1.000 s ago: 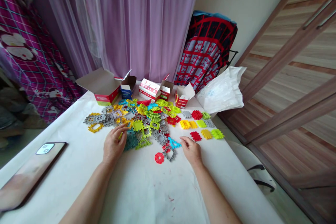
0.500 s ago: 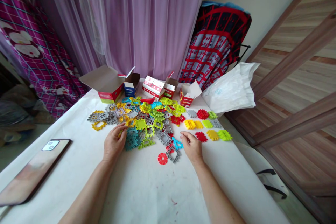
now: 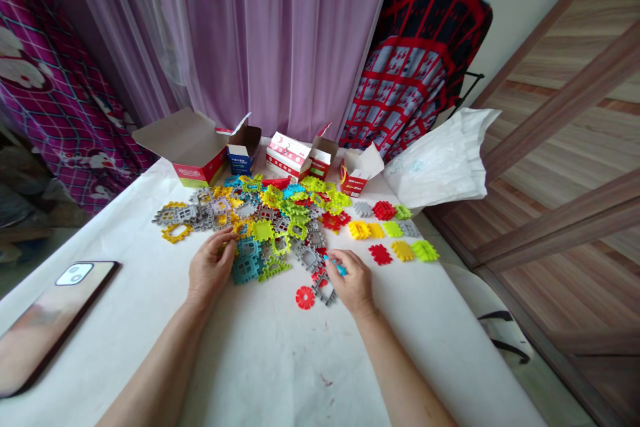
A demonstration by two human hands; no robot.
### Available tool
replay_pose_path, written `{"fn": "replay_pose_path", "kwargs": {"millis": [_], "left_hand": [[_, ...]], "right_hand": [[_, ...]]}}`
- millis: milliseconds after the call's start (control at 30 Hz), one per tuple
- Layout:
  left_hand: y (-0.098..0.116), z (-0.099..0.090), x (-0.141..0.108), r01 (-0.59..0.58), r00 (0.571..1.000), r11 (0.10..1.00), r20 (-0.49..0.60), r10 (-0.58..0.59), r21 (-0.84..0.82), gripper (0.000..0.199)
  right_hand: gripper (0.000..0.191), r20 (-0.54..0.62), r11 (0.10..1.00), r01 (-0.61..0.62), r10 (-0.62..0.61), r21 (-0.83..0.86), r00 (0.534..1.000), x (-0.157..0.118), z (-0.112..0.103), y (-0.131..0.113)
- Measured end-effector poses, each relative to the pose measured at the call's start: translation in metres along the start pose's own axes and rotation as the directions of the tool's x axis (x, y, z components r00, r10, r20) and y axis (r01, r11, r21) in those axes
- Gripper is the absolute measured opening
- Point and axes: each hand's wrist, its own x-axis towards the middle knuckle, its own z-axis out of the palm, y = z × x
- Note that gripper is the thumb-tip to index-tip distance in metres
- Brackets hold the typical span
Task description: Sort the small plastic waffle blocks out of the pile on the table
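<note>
My right hand is closed on a blue plastic building piece, mostly covered by the fingers. Just under and beside it lie a grey frame piece, a red piece partly hidden, and a round red notched piece. My left hand rests at the near left edge of the mixed pile of interlocking pieces. Its fingers are loosely bent, with a gap between thumb and forefinger. Teal window pieces lie right beside it, and a bit of yellow shows between its fingers.
Small stacks of notched square pieces stand in rows on the right. Opened cardboard boxes line the back edge, with a white bag at the back right. A phone lies at the left on the white tabletop.
My right hand has moved left onto the blue piece and taken hold of it. My left hand stays by the pile. The whole view has shifted slightly.
</note>
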Motion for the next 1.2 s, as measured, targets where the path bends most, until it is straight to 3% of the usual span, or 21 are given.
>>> {"fn": "replay_pose_path", "kwargs": {"millis": [133, 300, 533, 633, 733, 833, 900, 967, 1033, 1200], "left_hand": [[0.0, 0.001, 0.0, 0.011, 1.0, 1.0, 0.002, -0.011, 0.0, 0.034], [0.001, 0.001, 0.0, 0.009, 1.0, 1.0, 0.006, -0.009, 0.004, 0.034], [0.0, 0.0, 0.0, 0.022, 1.0, 1.0, 0.022, -0.022, 0.006, 0.034], [0.0, 0.0, 0.0, 0.026, 0.999, 1.0, 0.023, -0.026, 0.009, 0.034], [0.002, 0.0, 0.0, 0.017, 0.999, 1.0, 0.029, -0.017, 0.02, 0.033], [0.002, -0.001, 0.0, 0.019, 0.999, 0.999, 0.031, -0.02, 0.028, 0.033], [0.003, -0.001, 0.0, 0.027, 0.999, 0.999, 0.032, -0.028, 0.028, 0.034], [0.003, -0.001, 0.0, 0.028, 0.999, 0.999, 0.034, -0.029, 0.025, 0.034], [0.003, -0.001, 0.0, 0.025, 0.999, 0.999, 0.034, -0.026, 0.02, 0.034], [0.006, -0.001, -0.001, 0.029, 0.998, 0.999, 0.048, -0.03, 0.015, 0.035]], "right_hand": [[0.018, 0.115, 0.977, 0.199, -0.19, -0.073, 0.975, 0.001, 0.003, -0.019], [0.019, 0.227, 0.958, 0.248, -0.213, -0.141, 0.95, 0.001, 0.008, -0.025], [0.022, 0.161, 0.965, 0.25, -0.235, -0.081, 0.959, 0.002, 0.007, -0.025], [0.023, 0.042, 0.988, 0.152, -0.153, 0.029, 0.987, 0.002, 0.003, -0.022], [0.026, -0.063, 0.968, -0.095, 0.112, 0.231, 0.992, 0.002, 0.002, -0.016], [0.036, -0.01, 0.801, -0.346, 0.402, 0.488, 0.916, 0.003, 0.002, -0.009], [0.042, 0.065, 0.676, -0.437, 0.501, 0.593, 0.863, 0.004, 0.002, -0.006], [0.044, 0.103, 0.614, -0.479, 0.545, 0.627, 0.832, 0.004, 0.003, -0.004], [0.042, 0.11, 0.612, -0.489, 0.55, 0.622, 0.828, 0.003, 0.003, -0.001], [0.033, 0.083, 0.744, -0.448, 0.473, 0.496, 0.877, -0.002, 0.003, 0.007]]}}
